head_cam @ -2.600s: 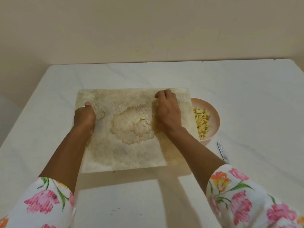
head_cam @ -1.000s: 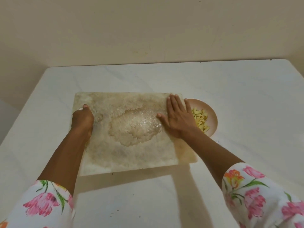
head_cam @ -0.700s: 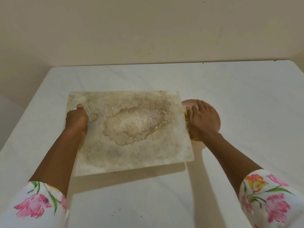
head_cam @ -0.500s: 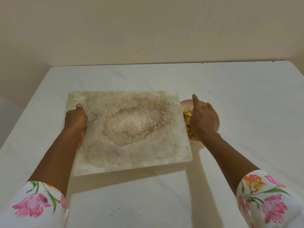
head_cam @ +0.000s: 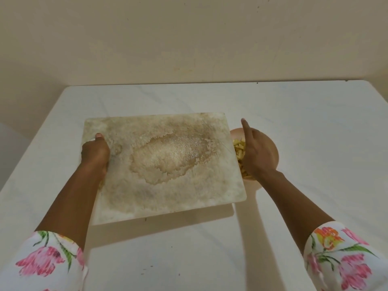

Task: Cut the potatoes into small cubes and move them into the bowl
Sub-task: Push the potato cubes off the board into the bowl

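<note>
So that scraps slide off, my left hand (head_cam: 95, 154) grips the cutting board (head_cam: 168, 185), tipped over the pink bowl (head_cam: 271, 151); my right hand (head_cam: 257, 156) hovers loosely open, empty, above the potato cubes (head_cam: 239, 150) inside.

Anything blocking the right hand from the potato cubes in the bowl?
Nothing visible. The right hand is directly over the bowl, potato cubes showing beside it. The cutting board covers only the bowl's left rim.

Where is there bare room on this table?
Bare table lies between the far edge of the cutting board and the wall, right of the bowl, and in front of the board. It is crowded at the board's right edge, where the right hand sits over the bowl.
</note>
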